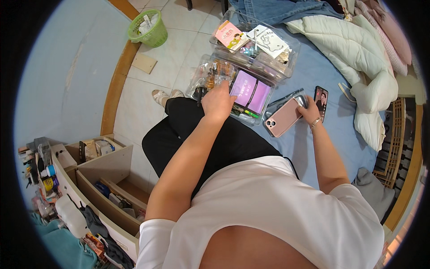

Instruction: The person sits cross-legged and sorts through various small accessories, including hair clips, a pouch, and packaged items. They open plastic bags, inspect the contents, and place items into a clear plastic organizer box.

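Observation:
My left hand reaches into the nearer clear plastic box. Its fingers are bent at a clear packet among brown and dark small items, and what they hold is hard to make out. Beside it in the box lies a purple booklet with a dark band across it. On the bed to the right, my right hand closes round the upper corner of a pink phone case; whether a phone is inside I cannot tell. A clear, dark-edged sleeve lies partly under the case.
A second clear box with cards and small packets stands behind. A phone with its screen lit lies right of my right hand. A pale quilt covers the far right. Left are a green basket and an open drawer unit.

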`<state>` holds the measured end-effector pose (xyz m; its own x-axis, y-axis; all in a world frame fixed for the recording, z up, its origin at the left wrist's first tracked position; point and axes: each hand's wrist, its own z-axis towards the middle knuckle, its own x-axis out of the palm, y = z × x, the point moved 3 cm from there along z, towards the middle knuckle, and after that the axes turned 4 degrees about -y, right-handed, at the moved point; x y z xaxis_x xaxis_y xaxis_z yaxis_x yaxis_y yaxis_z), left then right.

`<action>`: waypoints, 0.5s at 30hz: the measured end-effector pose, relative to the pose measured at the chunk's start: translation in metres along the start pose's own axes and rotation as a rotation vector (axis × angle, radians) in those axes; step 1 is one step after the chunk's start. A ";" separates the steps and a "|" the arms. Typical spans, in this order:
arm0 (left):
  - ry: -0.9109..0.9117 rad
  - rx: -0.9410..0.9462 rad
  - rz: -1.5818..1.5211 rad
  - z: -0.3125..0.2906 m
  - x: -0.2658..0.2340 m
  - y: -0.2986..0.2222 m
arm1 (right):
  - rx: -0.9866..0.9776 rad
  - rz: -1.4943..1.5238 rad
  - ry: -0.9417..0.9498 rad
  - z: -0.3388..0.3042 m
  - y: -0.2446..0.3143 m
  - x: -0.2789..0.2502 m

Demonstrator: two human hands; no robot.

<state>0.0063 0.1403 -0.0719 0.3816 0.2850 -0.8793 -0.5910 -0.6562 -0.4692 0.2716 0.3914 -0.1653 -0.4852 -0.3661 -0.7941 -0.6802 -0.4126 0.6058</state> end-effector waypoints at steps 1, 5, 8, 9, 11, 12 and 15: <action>-0.021 -0.015 -0.011 0.001 0.002 0.001 | -0.181 -0.137 -0.147 0.000 0.010 0.001; -0.179 0.049 -0.274 -0.009 -0.007 0.003 | -0.487 -0.474 -0.136 -0.003 0.085 -0.017; -0.380 0.276 -0.345 -0.026 -0.036 -0.023 | -0.043 0.151 0.453 -0.019 0.124 -0.002; -0.428 0.377 -0.320 -0.033 -0.039 -0.033 | 0.107 0.585 0.585 -0.034 0.152 0.000; -0.394 0.549 -0.240 -0.047 -0.041 -0.051 | 0.383 1.236 0.725 -0.057 0.197 0.003; -0.308 0.608 -0.180 -0.057 -0.039 -0.056 | 0.510 1.450 0.756 -0.065 0.212 0.006; -0.246 0.772 -0.171 -0.077 -0.032 -0.054 | 0.624 1.548 0.748 -0.072 0.206 0.015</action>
<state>0.0811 0.1126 -0.0118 0.3970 0.5410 -0.7414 -0.8949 0.0486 -0.4437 0.1633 0.2405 -0.0489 -0.6048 -0.3971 0.6903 -0.0770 0.8919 0.4456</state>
